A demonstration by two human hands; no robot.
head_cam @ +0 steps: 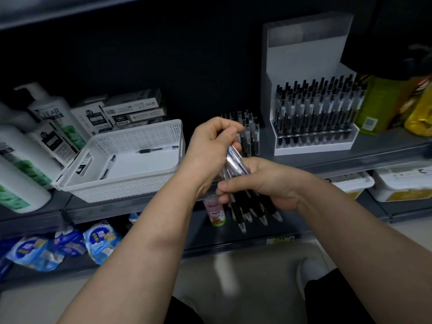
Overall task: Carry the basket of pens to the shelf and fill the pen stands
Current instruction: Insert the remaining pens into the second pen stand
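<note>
Two hands: left hand (210,148) and right hand (264,183) both curl round one pen bundle (247,206), tips down, before the shelf (350,157).
Count: unclear; fingers cover the barrels and the upper ends blur.
Left: white basket (121,190) on the shelf, two loose pens (156,150) inside.
Right: white stand (313,146) on the shelf, packed with pens (315,106).
Behind hands: further pens (249,127), upright; their holder is hidden.
Far left: bottles (30,146), partly cut off.
</note>
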